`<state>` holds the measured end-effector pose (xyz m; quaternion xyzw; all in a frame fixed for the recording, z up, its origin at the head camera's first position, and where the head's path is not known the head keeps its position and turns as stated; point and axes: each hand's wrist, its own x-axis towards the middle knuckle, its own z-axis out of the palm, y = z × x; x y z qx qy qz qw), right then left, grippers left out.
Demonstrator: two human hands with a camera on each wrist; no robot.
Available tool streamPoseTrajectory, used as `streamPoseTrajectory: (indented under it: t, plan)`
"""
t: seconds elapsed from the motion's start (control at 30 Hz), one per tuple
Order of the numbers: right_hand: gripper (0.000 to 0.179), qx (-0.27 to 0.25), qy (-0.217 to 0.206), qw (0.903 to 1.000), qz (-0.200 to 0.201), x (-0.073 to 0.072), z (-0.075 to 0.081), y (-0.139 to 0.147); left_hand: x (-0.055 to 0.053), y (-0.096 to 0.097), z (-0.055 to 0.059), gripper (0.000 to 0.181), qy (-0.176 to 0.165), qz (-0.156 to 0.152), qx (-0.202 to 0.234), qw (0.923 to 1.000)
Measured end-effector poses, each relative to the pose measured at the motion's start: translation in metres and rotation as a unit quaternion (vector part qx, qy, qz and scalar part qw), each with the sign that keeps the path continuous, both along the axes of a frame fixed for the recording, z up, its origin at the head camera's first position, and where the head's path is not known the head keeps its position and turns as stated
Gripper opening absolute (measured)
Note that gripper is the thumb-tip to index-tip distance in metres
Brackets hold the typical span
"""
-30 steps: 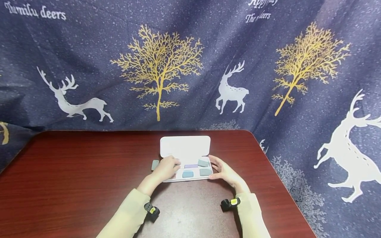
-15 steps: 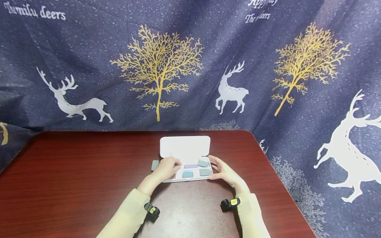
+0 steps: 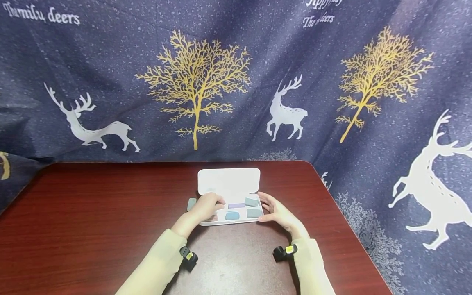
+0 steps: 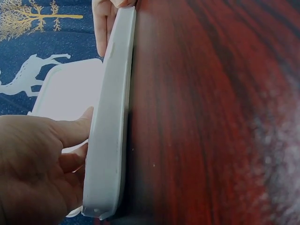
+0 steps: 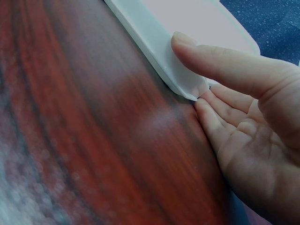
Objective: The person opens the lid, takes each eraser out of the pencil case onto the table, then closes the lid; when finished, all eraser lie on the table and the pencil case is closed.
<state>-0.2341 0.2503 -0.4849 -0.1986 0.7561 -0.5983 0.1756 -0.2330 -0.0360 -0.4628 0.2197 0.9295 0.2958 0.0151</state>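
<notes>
A white flat case [image 3: 241, 221] lies on the table, its lid [image 3: 228, 180] standing raised at the back. Several small blocks are inside: a blue block [image 3: 232, 215], a purple block [image 3: 236, 205], two grey-green ones at the right and a reddish block [image 3: 212, 218] at the left. My left hand [image 3: 203, 207] reaches over the case's left part, fingers bent down inside; I cannot tell whether they hold a piece. My right hand [image 3: 277, 212] grips the right end, thumb [image 5: 206, 58] over the front wall and fingers at the side.
A grey-green block [image 3: 191, 203] lies on the reddish-brown table [image 3: 110, 229], just left of the case. Behind the far table edge hangs a dark blue cloth [image 3: 236, 82] with deer and trees. A black wrist device [image 3: 189, 258] is on each sleeve.
My left hand has shifted slightly left within the case, and more of the reddish block shows. My right hand stays at the right end.
</notes>
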Motion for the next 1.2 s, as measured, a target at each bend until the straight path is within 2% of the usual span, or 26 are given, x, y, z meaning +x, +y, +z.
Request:
streamPoseTrajectory:
  t: [0.13,0.33,0.53,0.63,0.83,0.97,1.2]
  plan:
    - [0.089,-0.003,0.004,1.0000,0.001,0.000,0.001,-0.001,-0.001,0.000,0.000,0.009,-0.012,0.007,0.007,0.9999]
    - [0.090,0.000,0.002,1.0000,0.001,0.000,0.001,-0.001,0.002,-0.001,0.000,0.008,-0.011,0.018,0.008,0.9997]
    - [0.090,0.000,0.000,1.0000,0.000,0.001,0.002,-0.001,0.007,-0.008,0.004,0.012,-0.022,0.050,0.032,0.9980]
    - [0.090,0.001,-0.001,1.0000,0.000,0.001,0.002,-0.001,0.007,-0.013,0.005,0.013,-0.017,0.065,0.032,0.9972]
    - [0.089,-0.005,-0.003,1.0000,-0.001,0.002,0.002,-0.001,0.007,-0.032,0.012,0.011,0.005,0.067,0.049,0.9965]
    - [0.088,-0.005,0.005,1.0000,0.002,0.000,0.001,0.000,0.008,-0.049,0.015,0.012,0.027,0.067,0.043,0.9965]
    - [0.090,0.002,0.004,1.0000,0.004,0.000,-0.001,0.001,0.010,-0.083,0.012,0.015,0.023,0.089,0.041,0.9949]
